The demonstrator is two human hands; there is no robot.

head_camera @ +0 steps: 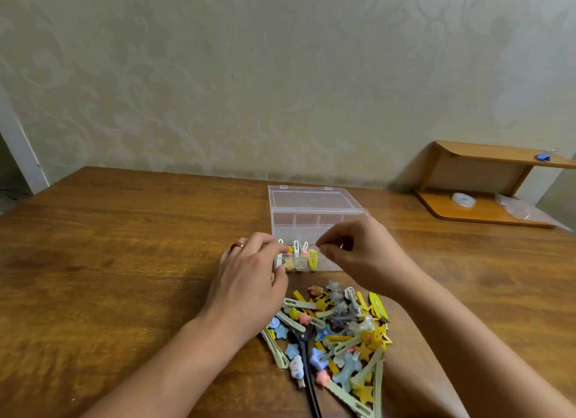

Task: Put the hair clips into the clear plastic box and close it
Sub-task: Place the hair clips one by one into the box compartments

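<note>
Clear plastic box, rectangular and transparent, with internal dividers forming several compartments; hinged lid laid open and flat behind it, two small latch tabs along its far edge. A few clips in box already standing or leaning in the near-left compartments: pale green and white bars, one yellow oval snap clip, a small pink and orange ornament. Loose hair clips heaped on the wooden worktop just in front of the box: pale green bars, yellow stars, blue stars, grey pieces, small figurine clips, and one long black clip pointing toward the near edge. Left hand, ring on one finger, resting against the near-left corner of the box, fingers curled with fingertips at the clips in the left compartment; grip appears closed round the box corner, thumb down its front wall, though exact contact partly hidden. Right hand held above the near-right part of the box, thumb and forefinger drawn together into a narrow pinch; whether anything is held between them, cannot tell. Box between the two hands, heap below both wrists. Wooden shelf at far right of the worktop, carrying a tape roll, a blue binder clip on top.
</note>
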